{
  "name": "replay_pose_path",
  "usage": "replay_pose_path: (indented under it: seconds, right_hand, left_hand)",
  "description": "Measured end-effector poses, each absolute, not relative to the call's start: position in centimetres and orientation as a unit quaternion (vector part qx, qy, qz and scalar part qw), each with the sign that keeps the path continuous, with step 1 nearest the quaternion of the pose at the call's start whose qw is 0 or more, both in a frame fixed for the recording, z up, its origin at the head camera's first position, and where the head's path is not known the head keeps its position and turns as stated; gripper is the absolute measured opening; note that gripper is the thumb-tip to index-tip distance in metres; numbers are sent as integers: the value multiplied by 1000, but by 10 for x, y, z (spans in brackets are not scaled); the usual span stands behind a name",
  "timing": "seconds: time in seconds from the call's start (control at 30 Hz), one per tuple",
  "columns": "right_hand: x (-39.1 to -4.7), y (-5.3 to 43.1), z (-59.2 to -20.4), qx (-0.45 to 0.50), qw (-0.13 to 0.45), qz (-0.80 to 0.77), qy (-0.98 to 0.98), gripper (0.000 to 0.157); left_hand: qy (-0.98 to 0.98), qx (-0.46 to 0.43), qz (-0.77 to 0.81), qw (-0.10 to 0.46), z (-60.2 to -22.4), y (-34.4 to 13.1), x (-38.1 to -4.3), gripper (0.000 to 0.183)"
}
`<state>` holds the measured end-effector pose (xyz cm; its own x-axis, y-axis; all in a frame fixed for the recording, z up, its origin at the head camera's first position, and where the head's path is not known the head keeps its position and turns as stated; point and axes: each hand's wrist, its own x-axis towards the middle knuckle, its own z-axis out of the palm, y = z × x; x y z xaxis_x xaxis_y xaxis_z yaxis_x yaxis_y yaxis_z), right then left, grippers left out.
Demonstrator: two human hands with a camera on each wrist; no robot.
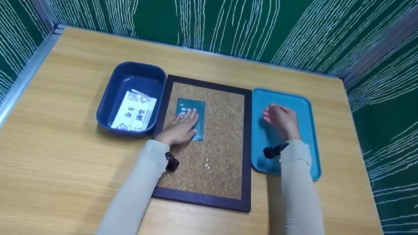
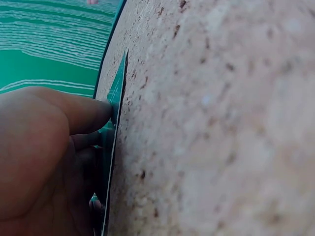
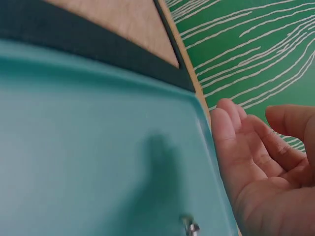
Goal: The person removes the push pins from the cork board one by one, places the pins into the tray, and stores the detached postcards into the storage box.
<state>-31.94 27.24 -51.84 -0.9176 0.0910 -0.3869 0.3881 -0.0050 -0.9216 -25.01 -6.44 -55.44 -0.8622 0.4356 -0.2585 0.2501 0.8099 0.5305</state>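
Note:
A dark-framed cork board (image 1: 222,136) lies on the table with a green card (image 1: 198,126) on its upper left. My left hand (image 1: 181,128) rests on the card with its fingers extended, covering part of the printing. In the left wrist view, the thumb (image 2: 91,115) touches the card near its edge, and the card sits almost flat against the cork. Over the turquoise tray (image 1: 268,161) hovers my right hand (image 1: 284,120), its fingers loosely bent. Thumb and fingers stand apart in the right wrist view, with nothing visible between them. A small shiny metal piece (image 3: 189,226) lies in the tray.
Left of the board stands a deep blue bin (image 1: 135,69) holding white printed cards (image 1: 135,112). Small clear objects (image 1: 207,163), too tiny to identify, sit on the lower cork. Green panels with white lines (image 1: 224,12) wall the wooden table (image 1: 42,150).

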Motion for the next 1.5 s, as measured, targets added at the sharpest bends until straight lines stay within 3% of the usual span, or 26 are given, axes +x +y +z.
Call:
replay_pose_path:
  seconds: [1.5]
  right_hand:
    - [-318, 155, -541, 124, 238, -739, 618, 40]
  left_hand:
    - [936, 185, 237, 180, -553, -64, -249, 58]
